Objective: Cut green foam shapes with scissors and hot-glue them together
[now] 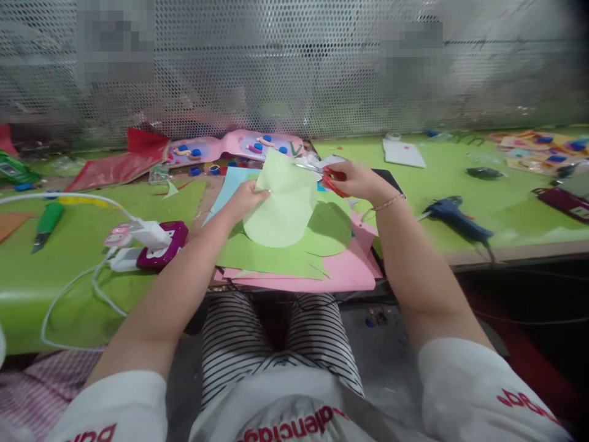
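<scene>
My left hand (247, 199) pinches the left edge of a pale green sheet of paper (283, 212), its thumb lying on the front. The sheet is tilted up and its lower edge is rounded. In my right hand (356, 182) is a pair of scissors (332, 179) with red handles. Their metal blades point left and meet the sheet near its upper right edge; how far apart they stand is hard to see. Below lie brighter green paper (257, 261), pink paper (354, 270) and light blue paper (225, 190).
A purple power strip (177, 236) with white plugs and cables sits at left, beside a green utility knife (48, 224). At right lies a blue glue gun (458, 221). Pink decorated pieces (262, 146) lie along the perforated metal panel (276, 67) at the back.
</scene>
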`<state>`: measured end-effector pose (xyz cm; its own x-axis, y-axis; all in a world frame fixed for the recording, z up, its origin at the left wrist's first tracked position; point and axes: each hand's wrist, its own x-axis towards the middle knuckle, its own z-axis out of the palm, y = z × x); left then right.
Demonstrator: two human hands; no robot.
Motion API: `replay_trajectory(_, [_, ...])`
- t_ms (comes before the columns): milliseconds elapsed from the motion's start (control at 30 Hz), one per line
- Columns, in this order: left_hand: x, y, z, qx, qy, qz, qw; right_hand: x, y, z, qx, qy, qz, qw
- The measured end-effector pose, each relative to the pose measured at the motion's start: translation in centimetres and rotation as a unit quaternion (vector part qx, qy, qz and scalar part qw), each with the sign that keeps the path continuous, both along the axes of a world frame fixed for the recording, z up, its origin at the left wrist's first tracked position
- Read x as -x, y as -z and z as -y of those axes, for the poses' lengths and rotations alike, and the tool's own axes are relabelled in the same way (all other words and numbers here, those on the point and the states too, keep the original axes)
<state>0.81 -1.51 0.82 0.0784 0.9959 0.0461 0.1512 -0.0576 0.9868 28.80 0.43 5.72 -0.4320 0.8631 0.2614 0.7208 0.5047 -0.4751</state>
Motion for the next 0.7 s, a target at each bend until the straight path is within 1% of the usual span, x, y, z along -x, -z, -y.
replay_trajectory(233, [0.31, 0.66, -0.53, -0.004, 0.019, 0.000, 1.000, -0.29, 0.24, -0.37, 0.031, 0.014, -0.008, 0.999])
replay_trajectory(500, [0.41, 0.89, -0.73, -0.008, 0.011, 0.005, 1.000, -0.34, -0.11, -0.04, 0.065, 0.008, -0.017, 0.998])
replay_trajectory(600, [0.34, 0.67, -0.59, -0.006, 0.005, 0.000, 1.000, -0.40, -0.21, -0.05, 0.068, 0.009, 0.009, 0.998])
replay_trajectory(700, [0.31, 0.34, -0.36, -0.007, 0.006, -0.029, 1.000, -0.45, -0.38, 0.00, 0.076, 0.009, 0.044, 0.996])
